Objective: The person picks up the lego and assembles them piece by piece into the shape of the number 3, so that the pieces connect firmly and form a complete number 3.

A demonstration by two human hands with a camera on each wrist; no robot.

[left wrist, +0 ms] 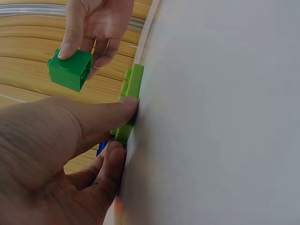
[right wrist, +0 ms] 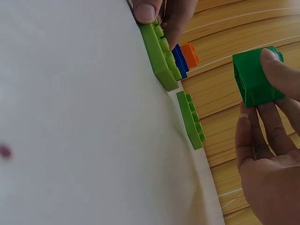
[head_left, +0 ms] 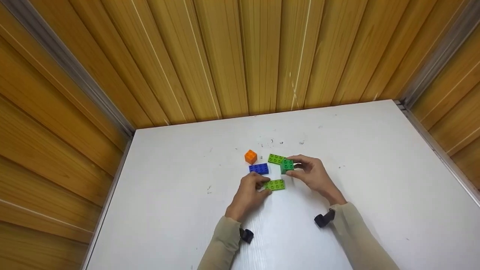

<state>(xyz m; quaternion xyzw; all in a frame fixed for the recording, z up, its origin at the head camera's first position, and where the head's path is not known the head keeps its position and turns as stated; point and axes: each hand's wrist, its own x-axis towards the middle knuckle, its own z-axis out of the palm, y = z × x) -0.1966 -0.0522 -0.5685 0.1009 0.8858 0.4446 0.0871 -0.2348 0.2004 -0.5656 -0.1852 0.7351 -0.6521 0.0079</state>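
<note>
My left hand [head_left: 249,193] pinches the left end of a lime green brick [head_left: 276,184] lying studs up on the table; in the left wrist view thumb and fingers grip its sides. My right hand [head_left: 315,175] holds a dark green block [head_left: 287,165] between thumb and fingers. The right wrist view has this green block [right wrist: 255,77] raised off the table, its hollow underside partly showing. Behind it lies a second lime green brick [head_left: 275,159], partly covered by the block in the head view.
A blue brick [head_left: 259,168] lies just beyond my left hand, with an orange block [head_left: 251,156] behind it. The white table [head_left: 168,180] meets yellow wood-look panels [head_left: 225,56] at its back edge.
</note>
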